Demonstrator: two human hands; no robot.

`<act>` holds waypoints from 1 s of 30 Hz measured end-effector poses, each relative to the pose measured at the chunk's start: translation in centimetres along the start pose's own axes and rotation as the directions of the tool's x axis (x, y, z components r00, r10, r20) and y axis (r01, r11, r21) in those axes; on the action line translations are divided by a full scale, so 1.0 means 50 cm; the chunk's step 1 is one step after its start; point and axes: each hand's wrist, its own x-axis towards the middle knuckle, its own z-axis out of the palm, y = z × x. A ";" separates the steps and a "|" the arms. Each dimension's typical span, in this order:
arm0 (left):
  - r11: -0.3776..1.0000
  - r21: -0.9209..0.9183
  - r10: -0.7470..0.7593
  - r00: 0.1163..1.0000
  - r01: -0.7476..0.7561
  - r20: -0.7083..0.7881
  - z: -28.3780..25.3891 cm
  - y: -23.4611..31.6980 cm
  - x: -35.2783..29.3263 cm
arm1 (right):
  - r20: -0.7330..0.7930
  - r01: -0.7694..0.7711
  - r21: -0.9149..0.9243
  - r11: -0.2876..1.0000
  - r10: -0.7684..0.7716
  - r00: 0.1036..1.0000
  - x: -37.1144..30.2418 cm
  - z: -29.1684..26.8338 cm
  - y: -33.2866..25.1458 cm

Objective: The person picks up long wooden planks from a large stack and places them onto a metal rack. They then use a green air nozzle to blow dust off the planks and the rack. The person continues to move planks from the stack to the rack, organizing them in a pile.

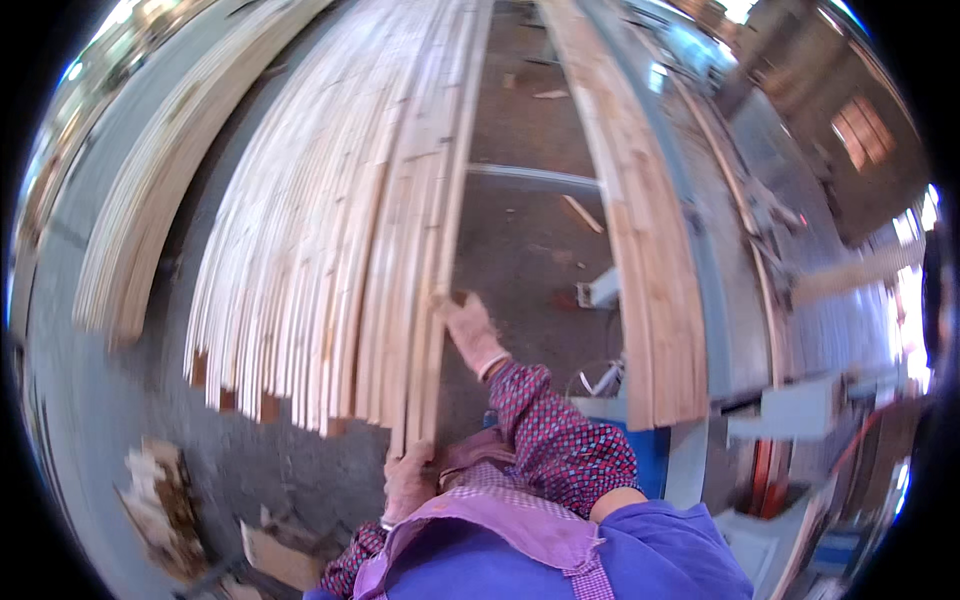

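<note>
Long pale wooden strips (pixel 310 220) lie side by side in a wide layer before me, their near ends uneven. My left hand (pixel 408 484), in a pinkish glove, is closed around the near end of a wooden strip (pixel 428 375) at the layer's right edge. Farther along that same edge, my right hand (pixel 470 328), gloved too, has its fingers curled over the strip's side. The fingertips of both hands are partly hidden, and slight blur softens the wood.
To the right, a narrow stack of boards (pixel 655 300) runs beside a grey machine bed (pixel 740 240). Another bundle of strips (pixel 165 200) lies at the left. Wood offcuts (pixel 165 500) are piled at the lower left, and a scrap piece (pixel 582 213) lies on the dark floor.
</note>
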 end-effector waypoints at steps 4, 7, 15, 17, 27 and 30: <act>0.845 -0.457 -0.147 0.942 0.278 0.301 -0.018 -0.022 0.006 | -0.136 0.008 0.133 0.991 0.011 0.991 -0.114 -0.117 0.067; 0.407 -0.512 -0.379 0.651 0.756 0.658 -0.048 -0.058 0.024 | -0.124 -0.101 0.295 0.950 0.143 0.982 -0.220 -0.241 0.069; 0.951 0.291 -0.187 0.550 -0.107 0.814 -0.014 0.106 -0.019 | -0.287 0.202 0.946 0.255 0.363 0.886 -0.459 -0.439 0.247; 0.994 0.110 -0.106 0.414 0.015 0.904 0.048 0.167 -0.028 | -0.436 0.344 0.894 0.289 0.376 0.818 -0.455 -0.473 0.205; 0.954 0.054 -0.179 0.419 0.294 0.890 0.341 0.099 0.016 | -0.542 0.218 0.446 0.868 0.069 0.837 -0.404 -0.446 0.230; 0.927 -0.073 -0.122 0.483 0.367 0.867 0.349 0.069 0.041 | -0.372 0.172 0.774 0.609 0.218 0.902 -0.428 -0.377 0.165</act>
